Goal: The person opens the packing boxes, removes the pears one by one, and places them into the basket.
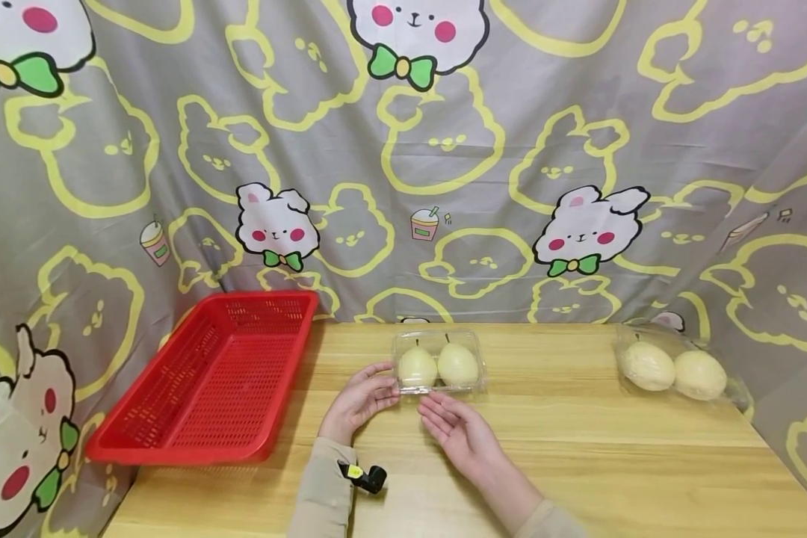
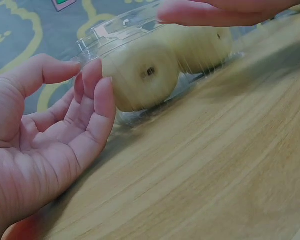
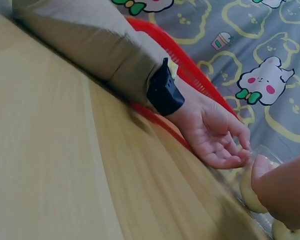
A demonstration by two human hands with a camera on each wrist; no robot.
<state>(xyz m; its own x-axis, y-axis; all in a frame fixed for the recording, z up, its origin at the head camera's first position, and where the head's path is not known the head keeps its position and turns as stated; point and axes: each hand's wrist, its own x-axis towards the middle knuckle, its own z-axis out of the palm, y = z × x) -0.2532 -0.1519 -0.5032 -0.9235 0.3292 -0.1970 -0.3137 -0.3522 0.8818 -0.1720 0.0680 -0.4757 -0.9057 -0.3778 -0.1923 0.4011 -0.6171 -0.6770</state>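
Note:
A clear plastic box (image 1: 474, 340) stands on the table in front of me, holding two pale yellow pears (image 1: 417, 368) with thin dark stems. My left hand (image 1: 356, 402) is at its left end; in the left wrist view its thumb and curled fingers (image 2: 104, 97) pinch the box's edge. Close to the front edge is my right hand (image 1: 467, 441), palm turned up and inward, fingers fairly straight. It partly covers the box in the right wrist view, so whether it touches the plastic I cannot tell.
To the left sits a red perforated plastic basket (image 1: 262, 441). Another clear package with two pears (image 1: 699, 375) lies at the table's right end. A black device (image 1: 370, 478) is strapped at my left wrist. A patterned curtain (image 1: 444, 164) hangs behind the wooden table (image 1: 551, 411).

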